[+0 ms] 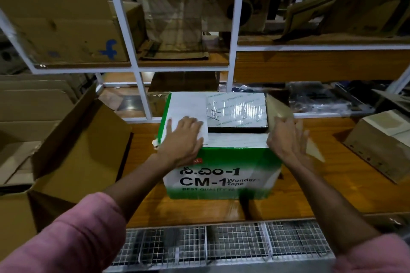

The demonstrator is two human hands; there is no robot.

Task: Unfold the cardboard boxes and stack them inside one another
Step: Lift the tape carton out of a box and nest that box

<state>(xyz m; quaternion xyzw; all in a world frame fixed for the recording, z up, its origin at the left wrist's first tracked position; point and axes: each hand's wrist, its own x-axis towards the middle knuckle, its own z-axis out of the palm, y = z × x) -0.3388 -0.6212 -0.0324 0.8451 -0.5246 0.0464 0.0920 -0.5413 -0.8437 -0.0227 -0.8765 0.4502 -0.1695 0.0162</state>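
Note:
A green and white cardboard box (pixel 221 175) marked "CM-1 Wonder Tape" stands on the wooden table (pixel 310 193) in front of me. My left hand (pixel 184 137) presses flat on its white left top flap. My right hand (pixel 286 137), blurred, lies with straight fingers against the brown right flap (pixel 281 104), which stands out to the side. Between the flaps the box shows a dark opening with shiny taped cardboard behind it. A big brown box (pixel 73 150) stands at the left with its flaps up.
A brown box (pixel 381 146) lies tilted on the table at the right. White shelving (pixel 231 51) behind the table holds flattened cardboard and boxes. A wire mesh panel (pixel 221 241) runs along the table's near edge.

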